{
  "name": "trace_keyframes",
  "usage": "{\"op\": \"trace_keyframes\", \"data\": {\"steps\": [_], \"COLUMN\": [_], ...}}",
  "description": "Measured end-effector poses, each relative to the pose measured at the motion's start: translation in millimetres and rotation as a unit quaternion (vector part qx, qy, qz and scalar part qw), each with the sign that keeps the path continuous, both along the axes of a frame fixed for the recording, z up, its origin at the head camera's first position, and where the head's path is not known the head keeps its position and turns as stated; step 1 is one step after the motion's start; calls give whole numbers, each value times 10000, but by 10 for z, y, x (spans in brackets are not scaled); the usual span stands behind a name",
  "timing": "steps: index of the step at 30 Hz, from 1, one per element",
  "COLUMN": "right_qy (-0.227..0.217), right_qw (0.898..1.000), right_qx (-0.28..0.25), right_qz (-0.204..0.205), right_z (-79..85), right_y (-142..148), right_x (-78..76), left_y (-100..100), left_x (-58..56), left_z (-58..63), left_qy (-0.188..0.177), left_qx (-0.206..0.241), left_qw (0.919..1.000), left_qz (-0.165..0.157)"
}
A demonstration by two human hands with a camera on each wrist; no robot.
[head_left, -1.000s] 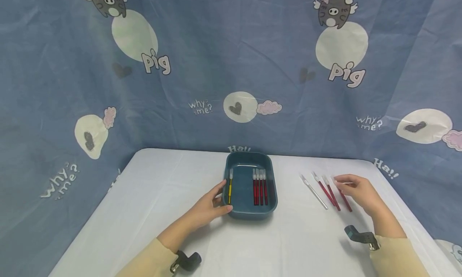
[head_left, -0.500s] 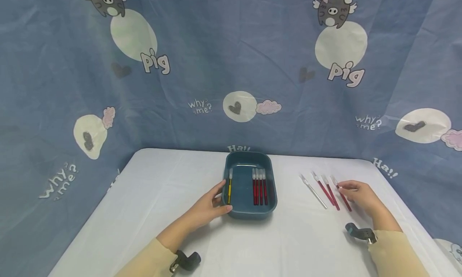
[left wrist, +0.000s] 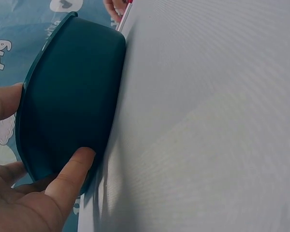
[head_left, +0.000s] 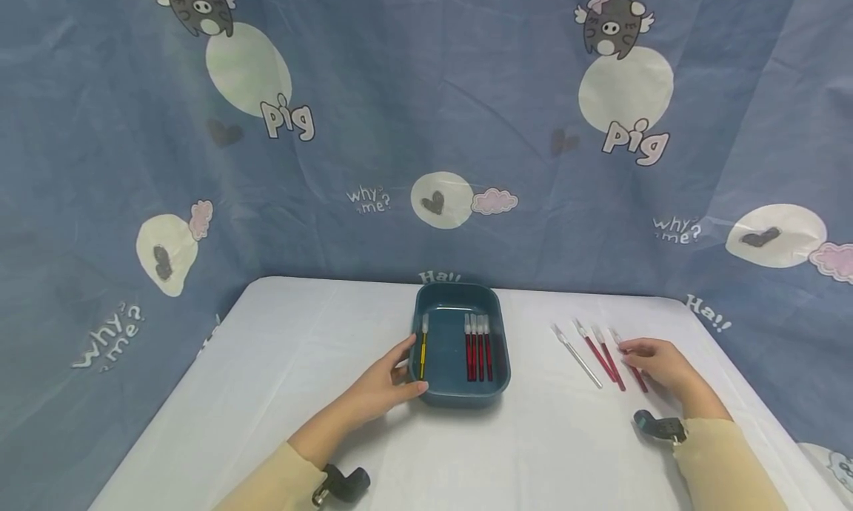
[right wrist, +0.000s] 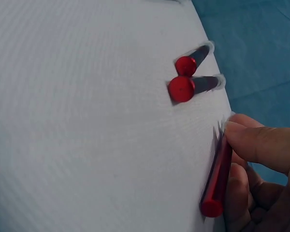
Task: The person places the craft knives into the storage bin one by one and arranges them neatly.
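My left hand (head_left: 383,380) holds the left front corner of a dark teal plastic tray (head_left: 460,398), thumb against the near wall and fingers along the left side. In the left wrist view, fingertips touch the tray's outer wall (left wrist: 75,92). Inside the tray lie a yellow craft knife (head_left: 423,348) at the left and several red craft knives (head_left: 480,355) side by side at the right, all with clear caps. On the table my right hand (head_left: 660,364) pinches a red craft knife (right wrist: 217,183) near its capped end between thumb and finger.
Left of my right hand, a silver craft knife (head_left: 580,359) and two red craft knives (head_left: 597,355) (head_left: 612,364) lie on the white tabletop (head_left: 540,444). A blue printed cloth (head_left: 466,126) hangs behind the table. Each wrist carries a small dark camera.
My right hand has shifted slightly down along the rightmost red craft knife from its cap, then its fingers have closed more on it. My left hand and the tray stay put.
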State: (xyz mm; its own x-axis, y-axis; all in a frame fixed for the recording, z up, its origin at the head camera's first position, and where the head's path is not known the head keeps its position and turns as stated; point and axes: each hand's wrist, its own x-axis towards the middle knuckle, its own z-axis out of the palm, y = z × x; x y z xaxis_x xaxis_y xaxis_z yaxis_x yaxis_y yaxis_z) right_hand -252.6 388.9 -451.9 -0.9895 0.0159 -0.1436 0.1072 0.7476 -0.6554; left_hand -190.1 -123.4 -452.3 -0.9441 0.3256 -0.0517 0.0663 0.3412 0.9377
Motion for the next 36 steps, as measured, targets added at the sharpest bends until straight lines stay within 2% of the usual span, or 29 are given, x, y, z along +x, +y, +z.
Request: {"op": "trace_keyframes", "data": {"steps": [15,26,33,36], "right_qy": [42,-81,-91,28], "right_qw": [9993,9984,9976,9960], "right_qx": [356,-406,-512,-763], "right_qz": [-103,-391,-452,-474], "right_z": [45,25,41,59], "right_y": [-23,28,34,32], "right_x": [-56,17,98,141], "left_y": [-7,-20,-28,-29], "left_x": [22,14,6,11], "left_z": [25,1,-25,-18], "left_qy": [11,34,24,24], "left_qx": [49,77,53,74], "left_qw": [10000,9999,9999,9999], "left_qz": [-51,-118,-125,-126]}}
